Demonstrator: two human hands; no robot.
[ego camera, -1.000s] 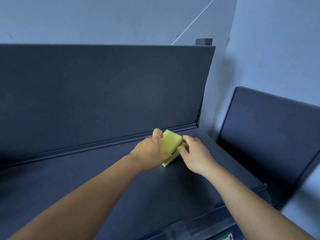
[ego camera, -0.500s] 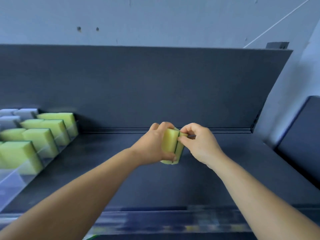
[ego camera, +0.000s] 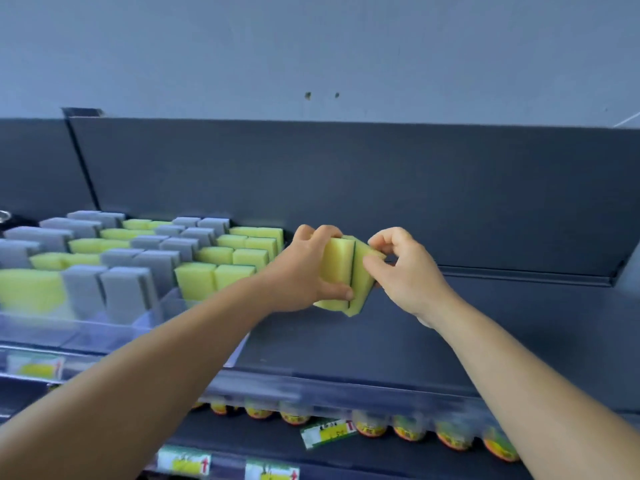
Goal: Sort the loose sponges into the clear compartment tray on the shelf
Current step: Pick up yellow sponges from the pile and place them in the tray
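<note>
Two yellow sponges [ego camera: 337, 268] with dark green backing stand pressed together upright, lifted just above the dark shelf [ego camera: 485, 327]. My left hand [ego camera: 299, 271] grips them from the left, fingers over the top and thumb under the front. My right hand [ego camera: 405, 268] pinches the right sponge's upper corner. The clear compartment tray [ego camera: 152, 315] lies to the left on the same shelf, its rows filled with upright yellow sponges [ego camera: 214, 277] and grey sponges [ego camera: 124, 289].
The dark back panel [ego camera: 381, 188] rises behind the shelf. The shelf's front rail [ego camera: 277, 386] carries price labels. Below it a row of jars with orange lids [ego camera: 408, 433] sits on a lower shelf.
The view has swung left, bringing much more of the tray into sight. Both hands have carried the pair of sponges left toward the tray's right end, keeping the same hold.
</note>
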